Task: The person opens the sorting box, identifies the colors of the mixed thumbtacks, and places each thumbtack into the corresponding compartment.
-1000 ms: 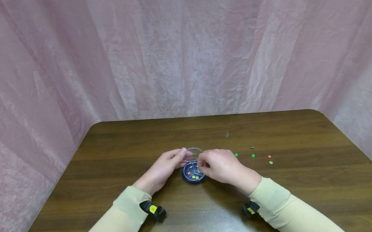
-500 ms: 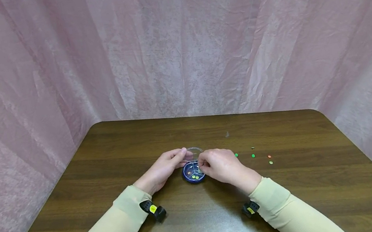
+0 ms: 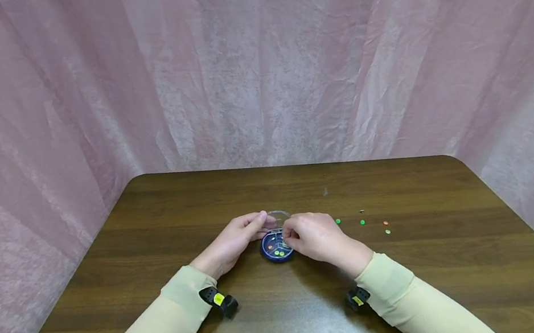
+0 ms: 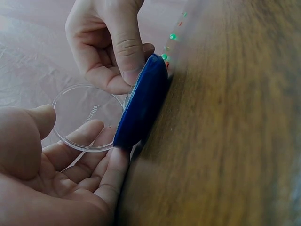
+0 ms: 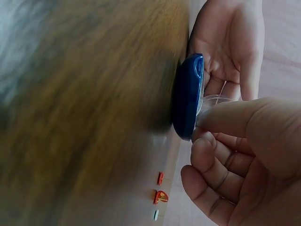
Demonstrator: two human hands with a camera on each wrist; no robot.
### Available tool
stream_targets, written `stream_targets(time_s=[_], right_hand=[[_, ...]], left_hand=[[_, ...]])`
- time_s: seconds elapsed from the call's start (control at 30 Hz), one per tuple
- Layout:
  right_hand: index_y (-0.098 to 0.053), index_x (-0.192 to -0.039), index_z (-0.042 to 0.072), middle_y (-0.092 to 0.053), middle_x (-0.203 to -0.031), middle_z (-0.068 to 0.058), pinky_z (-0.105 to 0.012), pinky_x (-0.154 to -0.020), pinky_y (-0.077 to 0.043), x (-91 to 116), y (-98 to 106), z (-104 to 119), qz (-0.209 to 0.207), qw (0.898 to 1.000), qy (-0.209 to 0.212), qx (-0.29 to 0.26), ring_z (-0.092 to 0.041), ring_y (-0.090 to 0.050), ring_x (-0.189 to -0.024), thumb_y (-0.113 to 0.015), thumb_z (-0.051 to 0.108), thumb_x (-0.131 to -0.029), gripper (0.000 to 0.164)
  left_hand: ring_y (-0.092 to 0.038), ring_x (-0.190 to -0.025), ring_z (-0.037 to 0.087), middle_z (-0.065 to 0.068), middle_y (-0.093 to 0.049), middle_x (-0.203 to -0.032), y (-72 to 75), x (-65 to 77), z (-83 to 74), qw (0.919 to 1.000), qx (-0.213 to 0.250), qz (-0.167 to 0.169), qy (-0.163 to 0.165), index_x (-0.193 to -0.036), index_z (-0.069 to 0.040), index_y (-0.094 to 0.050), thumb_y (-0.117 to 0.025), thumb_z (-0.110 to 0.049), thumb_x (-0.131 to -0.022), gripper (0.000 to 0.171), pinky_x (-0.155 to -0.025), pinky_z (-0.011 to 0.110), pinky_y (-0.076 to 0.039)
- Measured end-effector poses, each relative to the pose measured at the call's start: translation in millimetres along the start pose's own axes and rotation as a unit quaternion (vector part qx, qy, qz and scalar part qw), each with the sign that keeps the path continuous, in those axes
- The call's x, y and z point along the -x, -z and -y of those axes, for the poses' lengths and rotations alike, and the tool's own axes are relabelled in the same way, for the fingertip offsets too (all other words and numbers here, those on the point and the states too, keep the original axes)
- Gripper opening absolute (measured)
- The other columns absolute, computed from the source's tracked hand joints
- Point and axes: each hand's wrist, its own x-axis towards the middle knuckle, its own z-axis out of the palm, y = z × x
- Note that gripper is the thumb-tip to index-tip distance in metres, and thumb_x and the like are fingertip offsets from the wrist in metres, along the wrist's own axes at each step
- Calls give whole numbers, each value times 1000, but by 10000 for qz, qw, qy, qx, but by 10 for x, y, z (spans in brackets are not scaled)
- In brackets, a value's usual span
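A round blue pill case [image 3: 271, 257] with a raised clear lid [image 4: 84, 149] lies on the table. White dividers split its inside, where green-yellow discs [image 3: 277, 253] and an orange disc [image 3: 270, 247] lie. My left hand [image 3: 229, 246] holds the case at its lid, thumb by the lid's rim and fingers behind the clear plastic. In the left wrist view, a lower finger meets the blue base. My right hand [image 3: 316, 237] reaches into the right part of the case with thumb and fingers curled together. I cannot tell whether a disc is between its fingertips, which the case partly hides.
Right of the hands, several small discs lie scattered on the wooden table [image 3: 446, 255], among them a green disc [image 3: 362, 222] and an orange disc [image 3: 386, 223]. A pink curtain [image 3: 252, 65] hangs behind the table's far edge.
Both hands keep almost the same place at the case, the right fingertips staying inside it. The whole head view has shifted very slightly.
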Motion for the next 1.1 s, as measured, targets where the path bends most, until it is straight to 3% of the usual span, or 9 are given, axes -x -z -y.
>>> stream_targets(time_s=[0.53, 1.1], right_hand=[[-78, -87, 24, -65, -80, 13, -37, -61, -55, -19, 33, 6, 171, 9997, -158, -25, -9, -61, -71, -83, 14, -95, 13], [-79, -89, 25, -71, -84, 13, -41, -68, -58, 90, 355, -297, 401, 9943, -974, 188, -10, -66, -78, -81, 12, -94, 15]], left_hand=[[-63, -138, 28, 15, -71, -144, -9, 3, 7, 10000, 30, -27, 11, -140, 0, -71, -50, -37, -120, 47, -119, 45, -50], [-64, -137, 28, 15, -71, -144, -7, 13, -1, 9999, 23, -54, 84, -140, 2, -70, -51, -37, -120, 48, -120, 46, -49]])
